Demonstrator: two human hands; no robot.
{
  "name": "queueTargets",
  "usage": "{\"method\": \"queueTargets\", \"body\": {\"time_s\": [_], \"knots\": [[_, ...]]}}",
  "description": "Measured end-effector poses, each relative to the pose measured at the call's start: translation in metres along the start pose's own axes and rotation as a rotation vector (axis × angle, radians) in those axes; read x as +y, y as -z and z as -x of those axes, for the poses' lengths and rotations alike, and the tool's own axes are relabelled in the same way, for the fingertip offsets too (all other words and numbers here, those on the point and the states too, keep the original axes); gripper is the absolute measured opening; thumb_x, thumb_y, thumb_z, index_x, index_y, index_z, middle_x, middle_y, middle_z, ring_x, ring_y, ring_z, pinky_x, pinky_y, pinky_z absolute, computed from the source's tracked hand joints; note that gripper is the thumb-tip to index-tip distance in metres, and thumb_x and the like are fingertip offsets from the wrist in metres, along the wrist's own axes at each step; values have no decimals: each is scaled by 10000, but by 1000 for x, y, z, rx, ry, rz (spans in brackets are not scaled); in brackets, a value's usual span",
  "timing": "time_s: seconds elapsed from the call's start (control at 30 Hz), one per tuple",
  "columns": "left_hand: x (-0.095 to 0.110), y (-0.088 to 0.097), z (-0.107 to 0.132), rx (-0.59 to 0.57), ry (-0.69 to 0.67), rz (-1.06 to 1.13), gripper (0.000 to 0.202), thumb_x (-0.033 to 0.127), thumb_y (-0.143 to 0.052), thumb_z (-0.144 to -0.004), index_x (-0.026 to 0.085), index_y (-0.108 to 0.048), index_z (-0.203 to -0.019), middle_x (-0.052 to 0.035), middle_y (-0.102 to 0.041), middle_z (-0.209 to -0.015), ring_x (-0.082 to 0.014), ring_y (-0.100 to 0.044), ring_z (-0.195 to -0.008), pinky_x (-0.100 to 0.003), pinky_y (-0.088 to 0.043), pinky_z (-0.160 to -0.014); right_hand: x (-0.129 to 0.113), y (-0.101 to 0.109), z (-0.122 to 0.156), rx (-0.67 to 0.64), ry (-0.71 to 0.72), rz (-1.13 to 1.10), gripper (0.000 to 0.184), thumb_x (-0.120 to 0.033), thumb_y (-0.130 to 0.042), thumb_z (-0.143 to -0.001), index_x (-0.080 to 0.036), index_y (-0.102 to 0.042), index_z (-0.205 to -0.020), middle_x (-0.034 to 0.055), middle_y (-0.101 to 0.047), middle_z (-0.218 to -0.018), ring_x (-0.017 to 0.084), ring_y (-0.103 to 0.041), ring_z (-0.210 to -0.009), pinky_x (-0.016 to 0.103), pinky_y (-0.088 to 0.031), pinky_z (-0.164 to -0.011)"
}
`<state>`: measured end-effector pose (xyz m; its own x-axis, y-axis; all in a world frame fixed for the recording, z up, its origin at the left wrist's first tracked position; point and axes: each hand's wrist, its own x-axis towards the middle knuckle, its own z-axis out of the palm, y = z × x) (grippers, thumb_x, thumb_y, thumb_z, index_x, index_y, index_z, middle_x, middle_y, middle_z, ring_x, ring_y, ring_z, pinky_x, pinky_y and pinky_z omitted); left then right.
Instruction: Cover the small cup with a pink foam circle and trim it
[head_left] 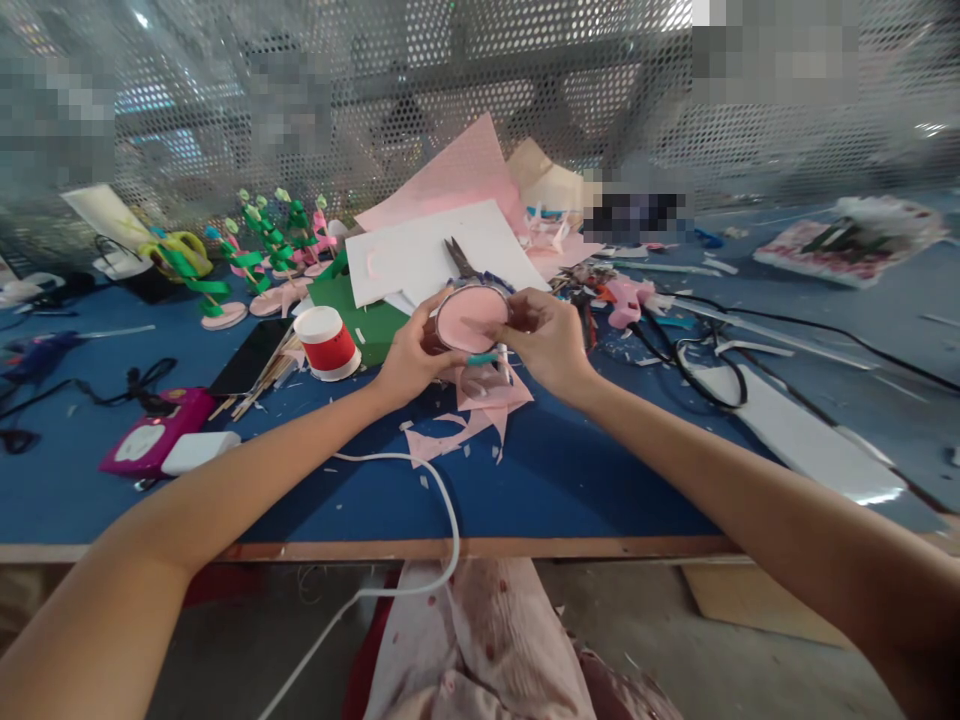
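My left hand (pixel 415 350) is wrapped round the left side of a round pink disc (pixel 466 312) with a thin rim. My right hand (pixel 553 338) pinches its right edge, thumb lying over the pink face. What lies under the disc is hidden. A small teal piece (pixel 482 358) shows just below it, near my left thumb. Scissors (pixel 460 258) point up behind the disc, their handles partly covered. Cut pink paper scraps (pixel 491 392) lie beneath my hands. To the left stands a red and white paper cup (pixel 330 346).
White sheets (pixel 450 238) and pink paper (pixel 457 175) lie behind. Green and pink paper plant models (pixel 270 245) stand back left. A magenta power socket (pixel 161 430) sits front left, its white cable (pixel 442 480) crossing the table edge. A pink glue gun (pixel 628 300) rests right.
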<state>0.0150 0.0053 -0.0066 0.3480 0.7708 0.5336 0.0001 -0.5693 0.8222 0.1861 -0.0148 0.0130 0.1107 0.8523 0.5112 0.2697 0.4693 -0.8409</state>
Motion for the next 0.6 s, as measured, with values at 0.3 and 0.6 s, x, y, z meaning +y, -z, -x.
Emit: {"method": "queueTargets", "body": {"time_s": [0.3, 0.6], "knots": [[6, -1, 3, 128, 39, -39, 294, 437, -607, -767, 152, -618, -837, -4, -627, -730, -111, -572, -664, -224, -510, -598, 2, 1, 2, 13, 63, 1, 289, -352, -792, -551, -179, -576, -634, -32, -554, -574, 103, -517, -551, 256, -441, -539], [3, 0, 4, 118, 19, -77, 242, 367, -586, -795, 154, -620, -907, -13, -646, -797, -125, -607, -726, -248, -538, -651, 2, 3, 2, 1, 60, -1, 254, -334, -791, -556, -172, -613, -636, -15, -589, -593, 107, -537, -563, 264, -453, -556]]}}
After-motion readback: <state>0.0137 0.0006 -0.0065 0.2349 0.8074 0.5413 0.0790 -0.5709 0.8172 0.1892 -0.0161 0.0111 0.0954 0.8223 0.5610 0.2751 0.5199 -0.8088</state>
